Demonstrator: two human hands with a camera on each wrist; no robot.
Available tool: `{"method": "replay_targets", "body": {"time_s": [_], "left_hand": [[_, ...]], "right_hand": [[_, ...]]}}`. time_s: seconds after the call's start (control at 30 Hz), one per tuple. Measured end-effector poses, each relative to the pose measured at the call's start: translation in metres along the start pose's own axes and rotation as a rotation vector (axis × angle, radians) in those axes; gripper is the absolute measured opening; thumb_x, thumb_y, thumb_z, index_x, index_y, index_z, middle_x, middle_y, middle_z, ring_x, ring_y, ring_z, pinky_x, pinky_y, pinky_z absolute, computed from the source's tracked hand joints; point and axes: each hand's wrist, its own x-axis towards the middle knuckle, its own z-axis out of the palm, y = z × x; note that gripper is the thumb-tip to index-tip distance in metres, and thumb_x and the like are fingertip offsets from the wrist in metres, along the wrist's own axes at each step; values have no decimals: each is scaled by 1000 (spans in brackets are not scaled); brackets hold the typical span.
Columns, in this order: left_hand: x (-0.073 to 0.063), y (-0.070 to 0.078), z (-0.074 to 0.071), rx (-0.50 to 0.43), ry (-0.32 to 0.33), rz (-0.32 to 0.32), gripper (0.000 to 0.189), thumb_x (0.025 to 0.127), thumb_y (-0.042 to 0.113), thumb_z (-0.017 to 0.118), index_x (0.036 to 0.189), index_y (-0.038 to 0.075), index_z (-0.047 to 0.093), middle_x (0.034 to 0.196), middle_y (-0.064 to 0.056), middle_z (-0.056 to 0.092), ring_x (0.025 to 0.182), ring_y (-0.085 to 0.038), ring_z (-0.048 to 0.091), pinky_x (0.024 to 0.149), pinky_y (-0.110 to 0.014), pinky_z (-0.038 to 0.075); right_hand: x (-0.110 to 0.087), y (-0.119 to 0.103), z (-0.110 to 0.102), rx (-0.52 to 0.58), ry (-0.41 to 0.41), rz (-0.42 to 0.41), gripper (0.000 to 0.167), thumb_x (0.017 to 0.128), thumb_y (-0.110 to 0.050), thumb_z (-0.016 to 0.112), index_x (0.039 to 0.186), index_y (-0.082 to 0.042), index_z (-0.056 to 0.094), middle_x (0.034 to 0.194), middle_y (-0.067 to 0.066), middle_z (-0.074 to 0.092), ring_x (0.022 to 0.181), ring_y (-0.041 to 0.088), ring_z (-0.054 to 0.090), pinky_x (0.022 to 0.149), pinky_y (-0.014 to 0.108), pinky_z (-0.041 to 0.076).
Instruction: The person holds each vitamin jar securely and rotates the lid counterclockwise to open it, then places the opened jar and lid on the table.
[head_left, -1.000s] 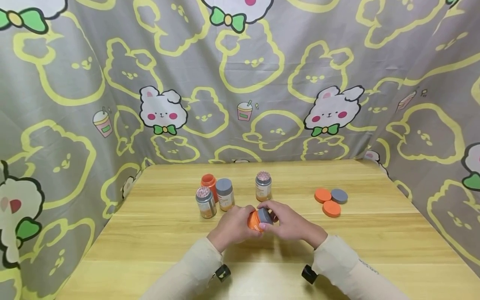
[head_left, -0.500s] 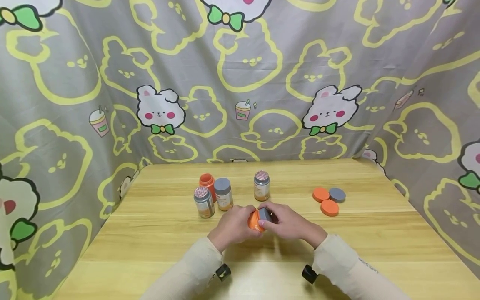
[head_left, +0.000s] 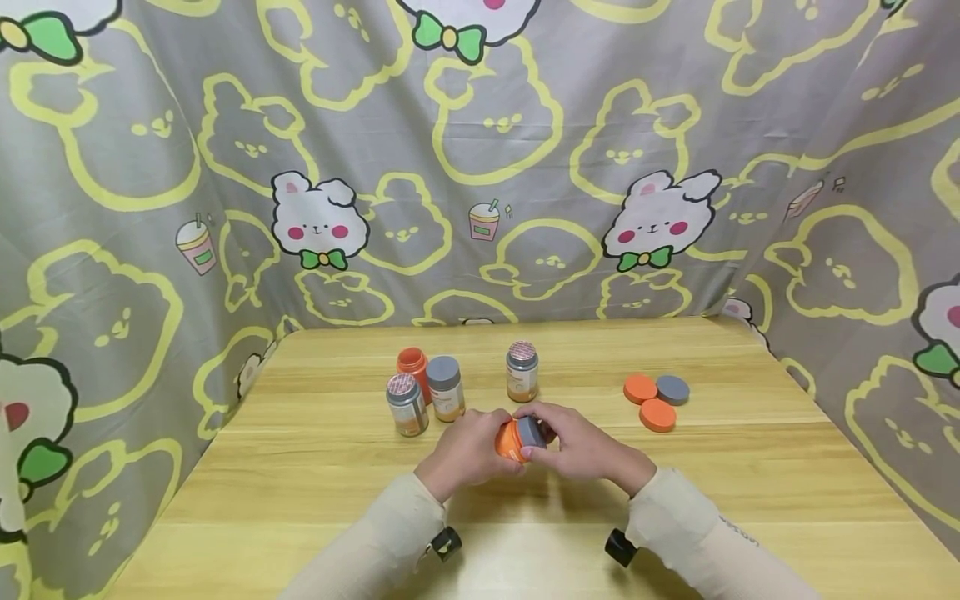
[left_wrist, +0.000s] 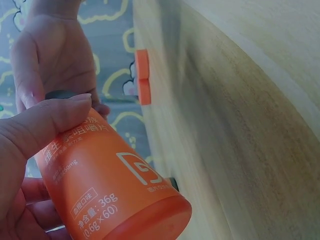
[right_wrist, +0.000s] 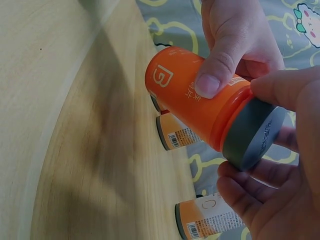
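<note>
An orange pill bottle (head_left: 508, 442) is tilted above the table, its neck towards the right. My left hand (head_left: 474, 450) grips its body, thumb across the printed label in the left wrist view. A dark grey cap (right_wrist: 252, 135) sits at the bottle's mouth. With thumb and fingers my right hand (head_left: 577, 443) pinches that cap at its rim. In the right wrist view an orange strip of neck shows just beside the cap; whether the threads are engaged I cannot tell.
Behind my left hand stand an uncapped orange bottle (head_left: 411, 363), a grey-capped bottle (head_left: 447, 390) and a foil-sealed grey bottle (head_left: 407, 406). Another foil-sealed bottle (head_left: 522, 372) stands mid-table. To the right lie two orange caps (head_left: 657, 415) and a grey cap (head_left: 673, 389). A patterned curtain (head_left: 480, 167) hangs behind.
The right fingers have shifted slightly around the grey cap. Both hands keep nearly the same place on the bottle. The head view has shifted a little.
</note>
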Motion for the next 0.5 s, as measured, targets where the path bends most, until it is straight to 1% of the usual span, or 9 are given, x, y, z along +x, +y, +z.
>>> {"method": "replay_targets", "body": {"time_s": [0.2, 0.27, 0.33, 0.4, 0.5], "left_hand": [[0, -1, 1, -5, -1, -3, 53, 68, 37, 86, 107, 7, 64, 79, 4, 59, 65, -9, 53, 60, -23, 45], [0, -1, 1, -1, 2, 2, 53, 68, 37, 86, 107, 7, 64, 79, 4, 59, 65, -9, 53, 60, -23, 45], [0, -1, 1, 3, 5, 7, 53, 68, 37, 86, 106, 7, 64, 78, 4, 59, 65, -9, 53, 59, -23, 45], [0, -1, 1, 5, 13, 15, 52, 68, 36, 86, 106, 7, 64, 78, 3, 59, 65, -9, 52, 58, -23, 44], [-1, 0, 0, 6, 19, 26, 51, 68, 35, 86, 105, 7, 64, 78, 3, 59, 65, -10, 53, 58, -24, 44]], "right_hand": [[-1, 0, -1, -16, 6, -28, 40, 92, -22, 68, 128, -14, 52, 109, -3, 58, 91, 16, 58, 80, 41, 51], [-1, 1, -1, -23, 7, -30, 42, 92, -23, 68, 129, -13, 51, 108, -3, 58, 91, 15, 58, 80, 41, 51], [-1, 1, 0, -39, 11, -23, 45, 92, -26, 67, 131, -10, 50, 106, -4, 58, 90, 14, 58, 79, 40, 51], [-1, 1, 0, -58, 16, -3, 45, 94, -30, 65, 131, -8, 50, 101, -5, 58, 85, 14, 57, 76, 39, 51], [0, 1, 0, -104, 21, 28, 40, 96, -37, 60, 125, -9, 53, 91, -6, 57, 75, 11, 55, 68, 33, 50]]}}
